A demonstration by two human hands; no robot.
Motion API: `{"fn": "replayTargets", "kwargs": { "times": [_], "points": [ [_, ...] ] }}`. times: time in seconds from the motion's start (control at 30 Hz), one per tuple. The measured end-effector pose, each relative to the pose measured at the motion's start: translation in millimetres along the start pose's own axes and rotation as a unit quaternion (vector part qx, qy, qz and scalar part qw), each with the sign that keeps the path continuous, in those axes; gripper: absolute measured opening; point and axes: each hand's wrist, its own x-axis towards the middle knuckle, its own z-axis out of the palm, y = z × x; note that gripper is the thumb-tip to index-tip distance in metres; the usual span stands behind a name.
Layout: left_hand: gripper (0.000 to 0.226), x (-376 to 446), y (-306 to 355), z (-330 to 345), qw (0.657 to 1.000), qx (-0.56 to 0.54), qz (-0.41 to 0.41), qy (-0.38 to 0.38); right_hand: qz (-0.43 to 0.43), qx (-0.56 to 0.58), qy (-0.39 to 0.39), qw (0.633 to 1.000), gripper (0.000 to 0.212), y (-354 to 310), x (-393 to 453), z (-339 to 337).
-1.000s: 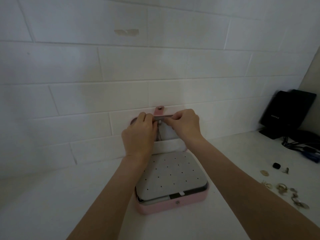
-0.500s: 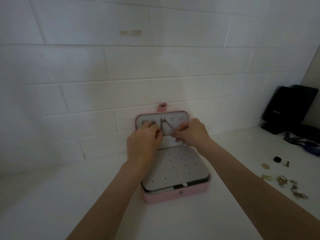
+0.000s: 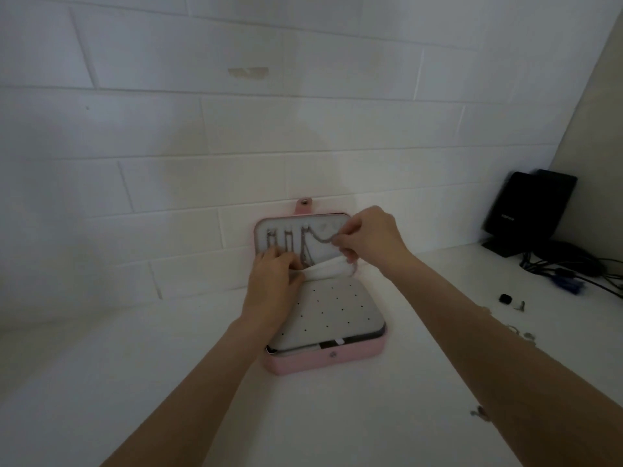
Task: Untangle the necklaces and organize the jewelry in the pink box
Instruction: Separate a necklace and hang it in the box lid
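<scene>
Right hand [image 3: 374,239]: I see its fingertips pinched shut on a thin silver chain necklace [image 3: 320,238], which runs from the pinch toward 9 o'clock to a hook in the lid.

Left hand [image 3: 273,278]: fingers curled, gripping the edge of the white fabric pocket flap [image 3: 325,268] at the lid's lower edge; the flap stretches toward 3 o'clock under the right hand.

Pink rectangular jewelry box [image 3: 323,360]: open on the white countertop [image 3: 135,365], lid [image 3: 259,227] upright against the white tiled wall [image 3: 236,136], pink snap tab [image 3: 304,206] at 12 o'clock of the lid. Two more silver chains [image 3: 279,242] hang in loops on the lid lining, at 9 o'clock of the held necklace.

Grey perforated insert panel [image 3: 337,315]: lies flat over the box base, at 6 o'clock of both hands.

Small loose jewelry pieces [image 3: 519,305]: scattered on the countertop at 3 o'clock of the box, well apart from it; kind too small for me to tell.

Black upright device [image 3: 529,210] with dark cables [image 3: 573,271]: far corner, at 2 o'clock of the box.
</scene>
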Motion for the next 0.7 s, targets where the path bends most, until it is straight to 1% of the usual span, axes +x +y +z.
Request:
{"fn": "replayTargets", "kwargs": {
  "times": [0.07, 0.13, 0.23, 0.33, 0.47, 0.6, 0.63, 0.7],
  "points": [
    [0.008, -2, 0, 1, 1.0, 0.002, 0.007, -0.003, -0.002, 0.043, 0.007, 0.999, 0.011, -9, 6, 2],
    [0.01, -3, 1, 3, 1.0, 0.019, 0.019, -0.002, -0.01, 0.054, 0.005, 0.998, 0.013, -17, 11, 3],
    [0.014, -5, 2, 4, 0.998, 0.046, 0.033, 0.002, -0.003, 0.044, -0.017, 0.999, 0.012, -23, 16, 5],
    [0.016, -7, 3, 4, 0.997, 0.061, 0.047, 0.004, 0.018, 0.023, -0.043, 0.999, 0.002, -20, 16, 12],
    [0.017, -7, 3, 5, 0.997, 0.063, 0.048, 0.005, 0.038, 0.018, -0.069, 0.997, 0.008, -12, 9, 17],
    [0.017, -6, 2, 6, 0.998, 0.054, 0.044, 0.004, 0.047, 0.011, -0.038, 0.998, 0.011, -4, 4, 15],
    [0.016, -6, 1, 6, 0.998, 0.05, 0.045, 0.006, 0.052, 0.009, -0.037, 0.998, 0.01, -3, 2, 15],
    [0.012, -5, 1, 6, 0.998, 0.036, 0.05, 0.009, 0.068, 0.006, -0.06, 0.996, 0.011, -2, -3, 17]
  ]
}}
